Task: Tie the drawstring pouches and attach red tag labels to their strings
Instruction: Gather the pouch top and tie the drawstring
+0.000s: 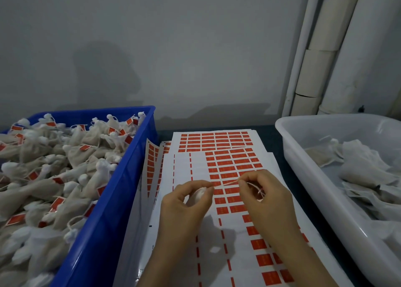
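Left hand (pixel 184 202) fingers curled round small white fabric drawstring pouch (pixel 198 194), right hand (pixel 267 197) fingers pinching its thin pale string (pixel 226 183), string taut left-to-right between both hands, just above white sheet of red rectangular tag labels (pixel 182 171), right hand nearer the labels.

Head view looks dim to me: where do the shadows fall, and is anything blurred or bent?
Head view: light is dim; the hands' shadow falls on the label sheet just below the left hand and right hand; the string between them is sharp enough, label print is unreadable; wide-angle bends the pipes and blue crate rim.
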